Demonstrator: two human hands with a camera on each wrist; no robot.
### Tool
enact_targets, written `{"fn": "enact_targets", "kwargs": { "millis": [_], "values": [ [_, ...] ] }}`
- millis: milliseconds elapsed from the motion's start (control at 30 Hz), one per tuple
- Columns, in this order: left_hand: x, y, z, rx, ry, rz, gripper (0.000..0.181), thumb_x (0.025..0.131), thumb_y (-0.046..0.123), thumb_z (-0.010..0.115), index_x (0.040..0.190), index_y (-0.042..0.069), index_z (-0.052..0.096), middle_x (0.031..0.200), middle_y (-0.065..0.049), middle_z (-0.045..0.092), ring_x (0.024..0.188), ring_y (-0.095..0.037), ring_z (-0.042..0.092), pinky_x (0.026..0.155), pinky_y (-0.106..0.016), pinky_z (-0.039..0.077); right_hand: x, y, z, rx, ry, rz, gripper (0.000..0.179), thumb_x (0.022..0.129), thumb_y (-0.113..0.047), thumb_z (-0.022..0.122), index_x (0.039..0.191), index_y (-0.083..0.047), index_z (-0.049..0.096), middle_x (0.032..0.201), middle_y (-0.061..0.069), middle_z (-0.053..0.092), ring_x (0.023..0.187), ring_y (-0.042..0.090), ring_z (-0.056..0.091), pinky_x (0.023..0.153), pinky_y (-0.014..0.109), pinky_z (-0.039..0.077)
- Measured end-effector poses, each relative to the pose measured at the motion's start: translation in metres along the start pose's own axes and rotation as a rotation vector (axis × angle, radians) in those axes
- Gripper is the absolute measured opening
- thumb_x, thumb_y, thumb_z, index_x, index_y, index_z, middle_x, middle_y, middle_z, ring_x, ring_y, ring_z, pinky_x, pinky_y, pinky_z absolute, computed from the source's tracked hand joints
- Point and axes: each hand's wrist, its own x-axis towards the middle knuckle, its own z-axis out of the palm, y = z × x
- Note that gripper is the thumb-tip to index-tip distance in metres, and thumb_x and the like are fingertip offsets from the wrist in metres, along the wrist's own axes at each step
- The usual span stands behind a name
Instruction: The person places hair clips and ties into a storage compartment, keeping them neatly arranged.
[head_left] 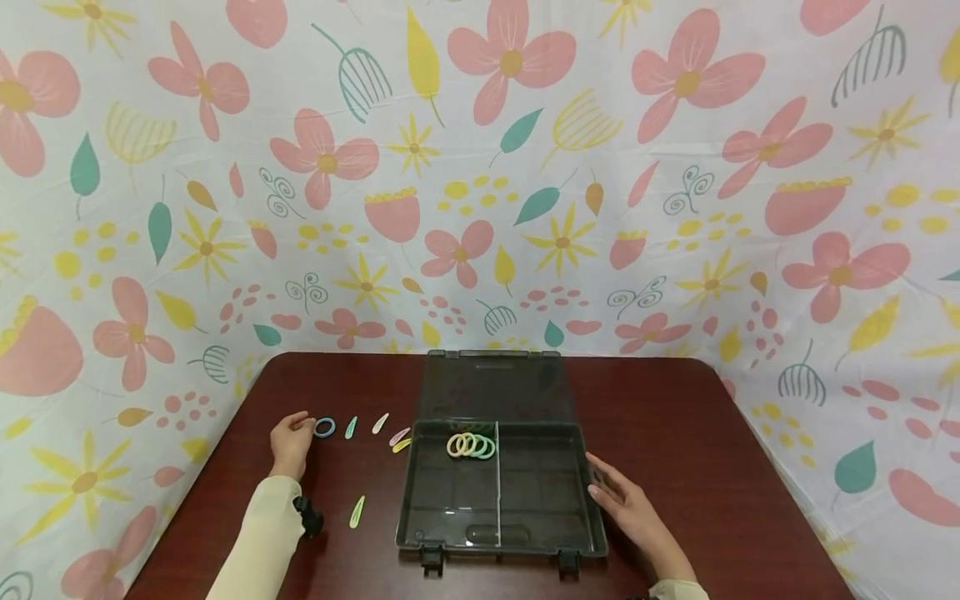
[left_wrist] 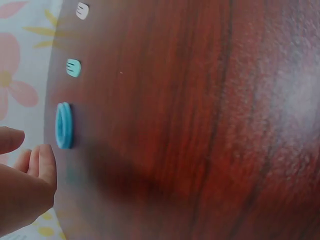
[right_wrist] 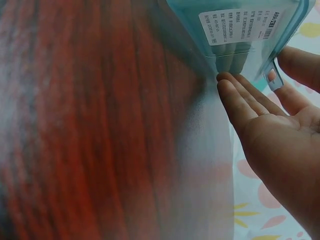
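Note:
My left hand is at the left of the table, its fingertips beside a blue hair tie. In the left wrist view, thumb and fingers are apart, with a small gap to the blue hair tie. A dark see-through box lies with its lid swung back. Several pastel hair ties overlap in its left compartment. My right hand touches the box's right side; the right wrist view shows fairly straight fingers against the labelled box wall.
Left of the box are snap hair clips: a teal clip, a whitish clip, a pink clip, a yellow clip and a yellow-green clip. A white divider splits the box. Behind the table hangs a flowered cloth.

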Motion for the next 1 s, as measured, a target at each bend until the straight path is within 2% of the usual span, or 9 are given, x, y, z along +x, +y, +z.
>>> {"fn": "enact_targets", "kwargs": {
  "millis": [100,233,333,400,533,733,867,1000],
  "values": [
    [0.000,-0.005,-0.001,0.002,0.010,-0.022,0.038,0.093,0.004,0.057,0.127,-0.013,0.052,0.111,-0.026,0.059,0.081,-0.012,0.057,0.058,-0.007,0.043,0.000,0.001,0.000,0.008,-0.002,0.010,0.056,0.098,-0.020,0.057,0.150,-0.015,0.035,0.156,0.016,0.023,0.143,0.036,0.019,0.110,0.051,0.033],
    [0.000,-0.008,-0.002,0.014,-0.029,-0.051,0.042,0.093,0.007,0.059,0.130,-0.012,0.050,0.109,-0.022,0.058,0.100,-0.031,0.055,0.074,-0.022,0.048,0.000,0.001,0.001,0.004,0.004,0.001,0.056,0.098,-0.019,0.057,0.149,-0.014,0.035,0.156,0.016,0.024,0.142,0.035,0.020,0.110,0.050,0.034],
    [0.002,-0.011,-0.002,0.041,-0.063,-0.056,0.043,0.093,0.008,0.059,0.130,-0.013,0.050,0.104,-0.018,0.058,0.104,-0.035,0.053,0.085,-0.037,0.048,0.001,0.001,0.000,-0.003,0.010,-0.010,0.056,0.098,-0.019,0.057,0.149,-0.014,0.036,0.155,0.015,0.026,0.142,0.035,0.021,0.109,0.049,0.035],
    [0.003,-0.012,-0.003,0.053,-0.079,-0.057,0.042,0.093,0.008,0.059,0.129,-0.013,0.050,0.101,-0.016,0.060,0.105,-0.037,0.054,0.089,-0.042,0.048,0.001,0.001,0.000,-0.005,0.011,-0.010,0.056,0.098,-0.018,0.057,0.149,-0.014,0.036,0.155,0.016,0.026,0.142,0.035,0.021,0.109,0.049,0.035],
    [0.004,-0.016,-0.004,0.095,-0.094,-0.046,0.039,0.093,0.008,0.060,0.126,-0.013,0.054,0.099,-0.016,0.060,0.104,-0.039,0.055,0.087,-0.044,0.050,0.000,-0.001,0.001,0.006,-0.002,0.009,0.056,0.099,-0.019,0.056,0.150,-0.014,0.034,0.156,0.017,0.022,0.143,0.036,0.019,0.110,0.051,0.034],
    [0.002,-0.018,-0.002,0.172,-0.053,0.007,0.030,0.092,0.007,0.062,0.114,-0.013,0.062,0.105,-0.028,0.061,0.102,-0.042,0.055,0.084,-0.049,0.051,-0.002,-0.001,0.001,0.015,-0.007,0.017,0.056,0.099,-0.019,0.056,0.150,-0.014,0.034,0.156,0.016,0.022,0.143,0.036,0.018,0.110,0.051,0.034],
    [0.002,-0.016,0.000,0.212,-0.051,0.009,0.027,0.092,0.007,0.063,0.111,-0.012,0.065,0.114,-0.030,0.059,0.103,-0.042,0.054,0.082,-0.048,0.053,-0.002,-0.001,0.001,0.010,-0.004,0.009,0.055,0.099,-0.018,0.056,0.150,-0.014,0.034,0.156,0.016,0.022,0.143,0.036,0.018,0.110,0.049,0.035],
    [0.002,-0.013,0.002,0.250,-0.052,0.010,0.025,0.091,0.007,0.064,0.108,-0.011,0.067,0.113,-0.030,0.060,0.098,-0.040,0.057,0.074,-0.043,0.055,0.000,-0.001,0.000,0.009,0.002,0.007,0.055,0.099,-0.018,0.056,0.150,-0.014,0.035,0.156,0.016,0.023,0.143,0.035,0.019,0.110,0.048,0.035]
  ]
}}
